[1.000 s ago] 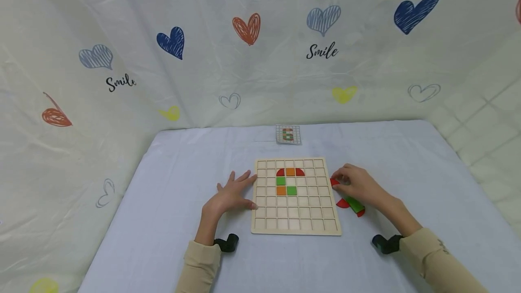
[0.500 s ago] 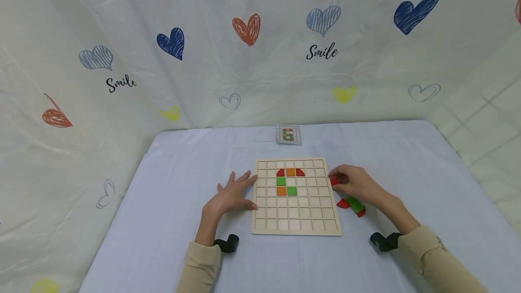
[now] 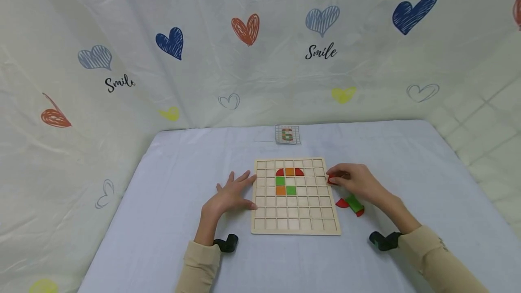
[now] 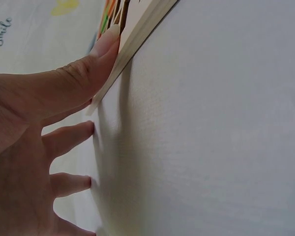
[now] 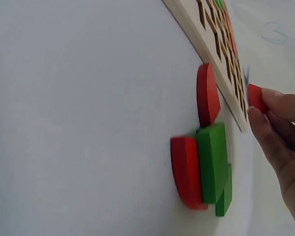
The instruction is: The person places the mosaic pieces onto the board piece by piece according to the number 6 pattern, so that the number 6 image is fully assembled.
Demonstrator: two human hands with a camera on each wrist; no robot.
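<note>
A square wooden grid board (image 3: 270, 225) lies on the table. My left hand (image 3: 232, 196), fingers spread, touches its left edge with thumb and forefinger; the left wrist view shows the thumb (image 4: 105, 44) against the rim. Beside the right edge, my right hand (image 3: 358, 182) pinches a small red block (image 5: 256, 98) between thumb and fingers, hiding part of its shape. Set in the grid are orange (image 3: 281, 191), green (image 3: 291, 191) and red curved blocks (image 3: 299, 172). Near the right hand lie a loose green block (image 5: 214, 162), another green block beneath it (image 5: 226, 194) and red curved blocks (image 5: 187, 172).
Behind the board, a small card (image 3: 287, 134) printed with a coloured grid pattern lies near the table's far edge. A white cloth (image 3: 183, 157) covers the table. A curtain (image 3: 277, 71) with printed hearts hangs behind. Each wrist carries a dark camera (image 3: 226, 243).
My right hand has lifted the red block slightly and shifted a little left, to the board's right edge. The left hand and the board stay where they were.
</note>
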